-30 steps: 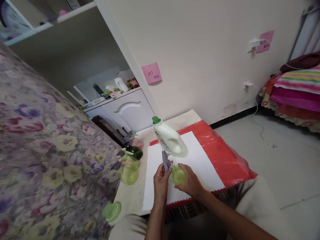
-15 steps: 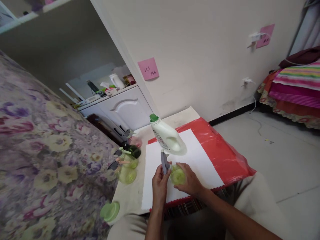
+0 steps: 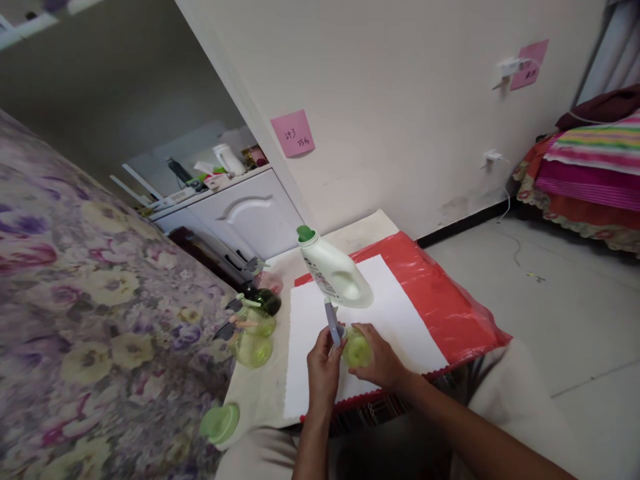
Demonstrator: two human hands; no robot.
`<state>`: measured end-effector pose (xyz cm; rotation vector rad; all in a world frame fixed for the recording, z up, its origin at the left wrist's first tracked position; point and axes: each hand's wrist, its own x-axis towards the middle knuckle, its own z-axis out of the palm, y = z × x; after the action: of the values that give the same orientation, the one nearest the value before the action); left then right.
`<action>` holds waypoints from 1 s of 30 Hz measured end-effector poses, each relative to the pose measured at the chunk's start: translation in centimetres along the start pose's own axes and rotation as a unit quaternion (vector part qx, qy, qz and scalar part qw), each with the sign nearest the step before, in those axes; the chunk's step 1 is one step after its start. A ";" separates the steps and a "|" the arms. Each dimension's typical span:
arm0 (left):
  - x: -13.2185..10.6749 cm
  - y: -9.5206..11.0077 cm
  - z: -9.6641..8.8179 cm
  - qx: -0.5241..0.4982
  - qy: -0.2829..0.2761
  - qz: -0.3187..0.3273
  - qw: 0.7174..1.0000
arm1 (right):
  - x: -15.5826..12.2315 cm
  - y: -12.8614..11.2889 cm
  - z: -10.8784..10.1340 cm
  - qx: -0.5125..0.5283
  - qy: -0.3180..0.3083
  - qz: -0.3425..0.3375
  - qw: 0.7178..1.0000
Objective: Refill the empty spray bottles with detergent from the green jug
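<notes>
Between my hands is a small round spray bottle, clear, with yellow-green colour in it and tilted on its side. My right hand is wrapped round its body. The fingers of my left hand are closed on the grey spray head, which sits at the bottle's neck; whether it is screwed tight I cannot tell. Just beyond them a large pale green jug with a green spout stands on a white sheet.
Left of the sheet stand several spray bottles, yellow-green, dark green and pink. A green cap lies at the table's near left corner. Red plastic covers the table's right side. A flowered curtain hangs on the left; a white cabinet stands behind.
The spray head has turned slightly in my left hand, its nozzle end tipping a little to the right. My right hand keeps its hold on the bottle. The view has shifted slightly.
</notes>
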<state>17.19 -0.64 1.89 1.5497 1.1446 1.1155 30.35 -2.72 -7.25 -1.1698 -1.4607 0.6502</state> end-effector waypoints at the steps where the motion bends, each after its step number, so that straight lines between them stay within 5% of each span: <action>1: 0.0 0.0 0.0 0.000 0.000 -0.001 1.000 | 0.0 0.0 0.0 0.001 -0.001 0.001 1.000; 13: 0.4 0.9 -1.2 -0.037 -0.049 -0.028 0.998 | 0.5 -0.1 -0.6 0.061 -0.034 -0.003 0.998; 21: 0.5 2.9 -2.5 -0.095 -0.017 -0.009 0.995 | 1.4 -3.9 -3.0 0.138 -0.060 -0.006 0.989; 30: 0.0 5.3 -2.2 -0.093 -0.010 0.011 0.996 | 1.2 -6.3 -3.2 0.114 -0.011 -0.015 0.993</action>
<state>16.01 -1.34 7.48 1.4296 0.9830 1.1846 31.57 -4.58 -0.42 -0.9643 -1.3796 0.7900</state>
